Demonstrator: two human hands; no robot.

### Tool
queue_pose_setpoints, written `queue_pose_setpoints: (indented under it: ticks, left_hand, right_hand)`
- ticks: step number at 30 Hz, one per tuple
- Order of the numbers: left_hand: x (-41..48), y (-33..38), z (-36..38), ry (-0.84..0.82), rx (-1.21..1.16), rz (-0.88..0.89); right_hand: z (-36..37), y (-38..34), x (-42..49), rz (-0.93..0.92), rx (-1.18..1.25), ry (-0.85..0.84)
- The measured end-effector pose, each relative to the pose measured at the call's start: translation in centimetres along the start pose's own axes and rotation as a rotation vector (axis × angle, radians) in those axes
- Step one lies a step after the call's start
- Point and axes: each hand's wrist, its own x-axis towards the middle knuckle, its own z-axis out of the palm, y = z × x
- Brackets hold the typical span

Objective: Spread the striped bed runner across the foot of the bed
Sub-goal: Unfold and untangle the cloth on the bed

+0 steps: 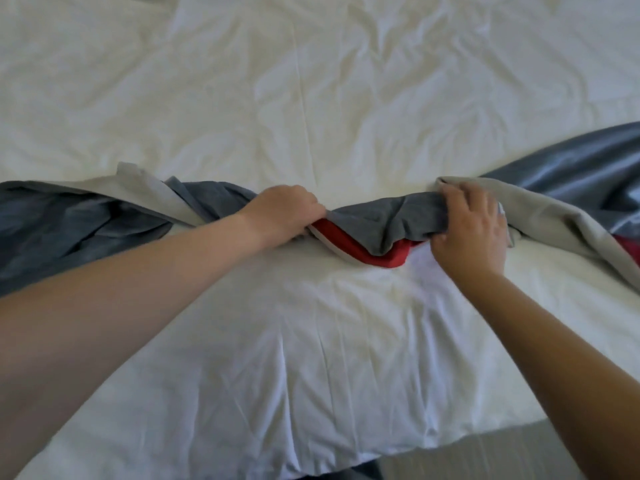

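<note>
The striped bed runner (pixel 377 223) lay bunched and twisted across the white duvet (pixel 311 98), running from the left edge of the view to the right — grey, beige and red bands visible, the red showing at the underside of the middle fold. The left hand (pixel 284 211) gripped the runner left of centre, fingers curled into the fabric. The right hand (pixel 471 226) gripped it right of centre, fingers curled over the far edge, thumb under the grey fold. Both forearms reached forward over the near duvet edge.
</note>
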Motion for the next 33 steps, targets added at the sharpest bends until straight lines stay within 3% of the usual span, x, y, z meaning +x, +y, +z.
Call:
queue_pose_setpoints:
  ticks: [2,6,11,14,16,19,22,26,30,33]
  left_hand:
    - [-0.3,-1.4,-0.8,0.006,0.044,-0.016]
    - [-1.1,-5.7,-2.8,0.093,0.062,-0.163]
    - [-0.5,-10.7,-5.7,0.124,0.186,-0.368]
    - [0.4,-12.5,-7.2,0.001,0.237,-0.594]
    - [1.9,-11.3,-7.9,-0.137,0.271,-0.645]
    - [4.8,-7.7,-7.6,-0.056,0.221,-0.494]
    - [7.7,-3.8,-7.1,0.135,0.010,-0.327]
    - [11.6,0.6,-5.9,0.033,-0.129,-0.049]
    - [13.4,2.1,-4.6,-0.212,-0.058,0.018]
    - [13.6,1.6,-4.5,-0.134,0.053,0.004]
  right_hand:
    - [-0.3,1.7,1.6,0.080,-0.024,-0.064]
    - [-1.5,3.2,4.5,0.052,-0.090,-0.155]
    - [-1.8,-0.4,6.7,-0.017,0.054,-0.065]
    - [-0.1,-3.8,5.5,-0.134,0.039,-0.054]
    - [1.5,-5.4,4.2,-0.149,0.070,-0.261]
    - [3.2,-5.6,2.8,-0.185,0.089,-0.629]
    - [3.0,-3.4,3.6,-0.195,0.206,-0.489]
    - [2.0,0.9,5.8,-0.159,0.114,-0.123]
    - [2.0,3.9,7.9,-0.077,-0.045,-0.319]
    - [2.0,4.9,9.3,-0.063,-0.050,-0.295]
